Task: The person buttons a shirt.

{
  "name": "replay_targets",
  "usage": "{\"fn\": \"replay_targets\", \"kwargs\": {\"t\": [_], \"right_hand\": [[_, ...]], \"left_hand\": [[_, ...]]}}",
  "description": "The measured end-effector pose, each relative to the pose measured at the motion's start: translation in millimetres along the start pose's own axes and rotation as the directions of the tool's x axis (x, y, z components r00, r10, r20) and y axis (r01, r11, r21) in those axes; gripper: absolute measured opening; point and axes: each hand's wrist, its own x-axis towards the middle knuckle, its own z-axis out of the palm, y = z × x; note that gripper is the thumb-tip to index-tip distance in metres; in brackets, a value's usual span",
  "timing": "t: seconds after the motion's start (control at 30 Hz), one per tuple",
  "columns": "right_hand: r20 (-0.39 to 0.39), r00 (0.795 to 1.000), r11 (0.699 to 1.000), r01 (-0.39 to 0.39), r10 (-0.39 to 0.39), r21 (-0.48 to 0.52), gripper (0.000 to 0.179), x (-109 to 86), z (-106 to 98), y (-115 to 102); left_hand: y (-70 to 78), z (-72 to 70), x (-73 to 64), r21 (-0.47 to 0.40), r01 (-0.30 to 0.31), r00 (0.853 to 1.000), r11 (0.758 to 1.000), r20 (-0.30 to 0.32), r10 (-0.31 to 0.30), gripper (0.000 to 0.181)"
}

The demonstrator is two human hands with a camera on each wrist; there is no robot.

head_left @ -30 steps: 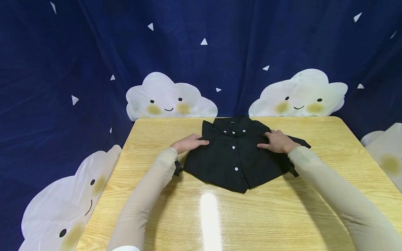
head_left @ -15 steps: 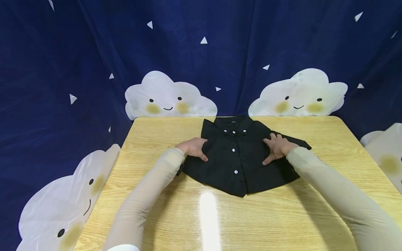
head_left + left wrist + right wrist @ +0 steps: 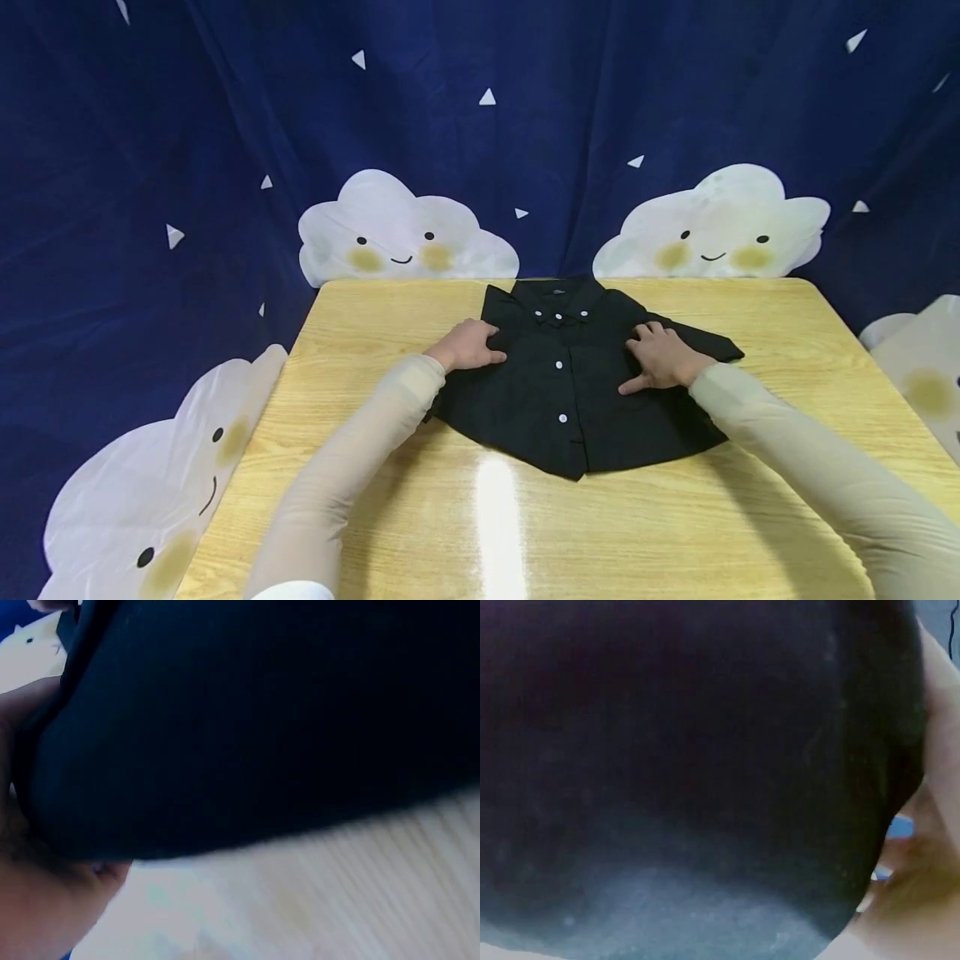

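A black button-front shirt [image 3: 540, 400] with a collar and white buttons lies across the far half of the wooden table, collar away from me. My left hand [image 3: 465, 343] rests at its left side, thumb and index finger apart over the cloth. On the right half of the shirt rests my right hand [image 3: 660, 358], fingers spread and thumb stretched inward. One sleeve [image 3: 701, 340] extends out to the right beyond that hand. Dark cloth [image 3: 247, 727] fills most of the left wrist view and hides part of the hand. Cloth [image 3: 690, 765] likewise covers much of the right wrist view.
The light wooden table [image 3: 420, 517] has its far edge just behind the collar. A dark blue curtain [image 3: 450, 125] with white triangles hangs behind it. White smiling clouds [image 3: 408, 242] decorate that backdrop along the table's far and left sides.
The shirt's hem has come nearer to me and spread wider, especially at the right. My right hand has shifted slightly down and its fingers have spread; the left has moved slightly right.
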Motion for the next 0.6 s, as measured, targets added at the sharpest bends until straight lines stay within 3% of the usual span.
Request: {"fn": "replay_targets", "kwargs": {"t": [0.2, 0.33, 0.43, 0.5, 0.6], "right_hand": [[0.06, 0.998, 0.999, 0.017, -0.019, 0.034, 0.11, 4.6, -0.6, -3.7], [0.128, 0.992, 0.999, -0.006, 0.001, 0.039, 0.124, 2.9, 0.1, -7.5], [0.145, 0.989, 0.999, -0.007, 0.0, 0.05, 0.126, 1.1, 0.9, -8.3], [0.137, 0.991, 0.997, -0.007, -0.004, 0.078, 0.121, 0.2, 1.0, -7.7], [0.107, 0.994, 0.988, -0.012, -0.005, 0.157, 0.105, 0.0, 0.4, -5.4]], "left_hand": [[9.8, 8.0, 7.2, 0.159, -0.051, 0.996, 0.986, 0.086, 0.037, 0.082], [17.1, 15.5, 5.1, 0.323, -0.053, 0.993, 0.945, 0.115, 0.016, 0.093], [19.9, 19.1, 2.6, 0.402, -0.063, 0.992, 0.914, 0.121, 0.015, 0.091], [20.8, 18.3, 0.4, 0.385, -0.075, 0.991, 0.92, 0.129, 0.027, 0.082], [19.7, 12.2, -3.7, 0.244, -0.092, 0.987, 0.965, 0.15, 0.057, 0.063]]}}
